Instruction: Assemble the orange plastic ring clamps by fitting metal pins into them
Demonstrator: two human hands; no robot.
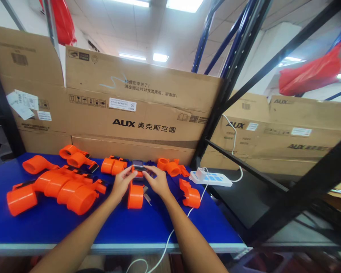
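Near the middle of the blue table, my left hand (121, 184) pinches the upper arm of an orange plastic ring-shaped part (135, 197). My right hand (159, 181) grips a small black piece (139, 168) at the top of that part, thumb and forefinger closed on its right end. Both hands meet there, so the exact contact is partly hidden. Just behind the fingertips lies a dark rectangular device (137, 163). A thin greyish blade-like strip (147, 199) rests beside the orange part, below my right hand.
Several similar orange parts (59, 186) crowd the table's left, and others (191, 194) lie at right. A white power strip (211, 177) with a plug sits at the right edge; its white cable (170, 235) crosses the front edge. Cardboard (142, 113) walls the back, beside a black rack post (216, 113).
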